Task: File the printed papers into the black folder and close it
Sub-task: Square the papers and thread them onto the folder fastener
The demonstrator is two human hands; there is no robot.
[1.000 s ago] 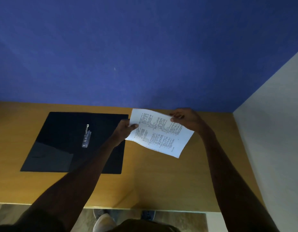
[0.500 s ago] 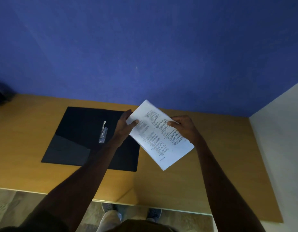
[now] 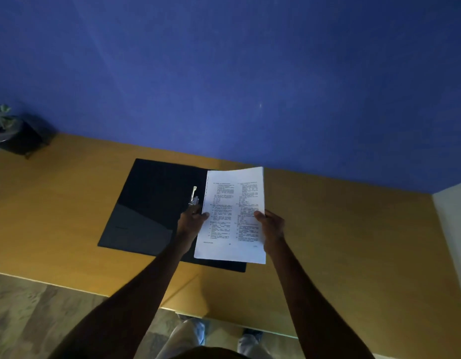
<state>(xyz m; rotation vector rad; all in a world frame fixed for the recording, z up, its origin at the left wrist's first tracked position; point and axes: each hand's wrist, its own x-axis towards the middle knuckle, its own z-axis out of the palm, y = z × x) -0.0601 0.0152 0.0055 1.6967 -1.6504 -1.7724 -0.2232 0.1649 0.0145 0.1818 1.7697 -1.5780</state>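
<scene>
The black folder (image 3: 151,203) lies open and flat on the wooden desk (image 3: 340,242), its metal clip (image 3: 194,196) standing at the middle fold. A stack of printed papers (image 3: 233,203) is held upright-facing over the folder's right half, text towards me. My left hand (image 3: 191,222) grips the stack's left edge with the thumb on top. On the right edge my right hand (image 3: 272,225) holds it the same way. The papers hide most of the folder's right half.
A small potted plant (image 3: 3,123) on a dark stand sits at the desk's far left corner against the blue wall. A pale wall (image 3: 454,229) bounds the desk on the right. The desk's front edge runs below my forearms, with floor and my shoes beneath.
Both hands turned the papers from a tilted pose to straight and carried them left, from over the bare desk to over the folder's right half.
</scene>
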